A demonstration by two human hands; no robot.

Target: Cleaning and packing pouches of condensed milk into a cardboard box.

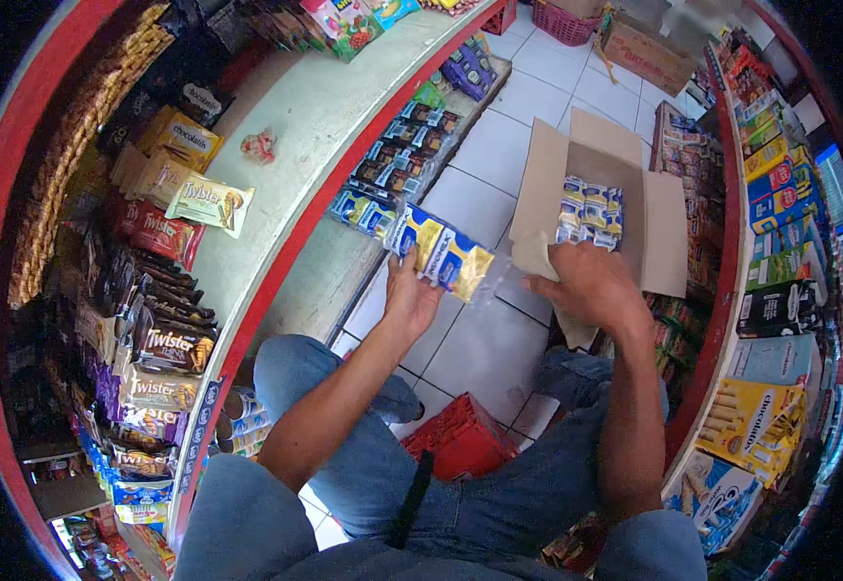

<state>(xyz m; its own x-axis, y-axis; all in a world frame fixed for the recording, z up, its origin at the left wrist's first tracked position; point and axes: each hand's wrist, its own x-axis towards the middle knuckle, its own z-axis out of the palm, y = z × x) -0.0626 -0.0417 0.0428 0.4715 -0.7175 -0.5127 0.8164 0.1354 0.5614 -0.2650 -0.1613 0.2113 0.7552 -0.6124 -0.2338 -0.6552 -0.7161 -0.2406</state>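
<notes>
My left hand holds a clear plastic pack of blue and yellow sachets by its lower edge, above the tiled floor and beside the low shelf. The pack's far end touches or overlaps similar blue and yellow packs lying on that shelf. My right hand is at the near side of an open cardboard box, over a bent flap; whether it grips the flap cannot be told. Inside the box lie several more blue and yellow packs.
A red-edged shelf with wafer packs curves along my left; another stocked shelf stands at my right. A red crate is between my legs. Dark sachet packs lie on the low shelf. A pink basket and a carton stand farther off.
</notes>
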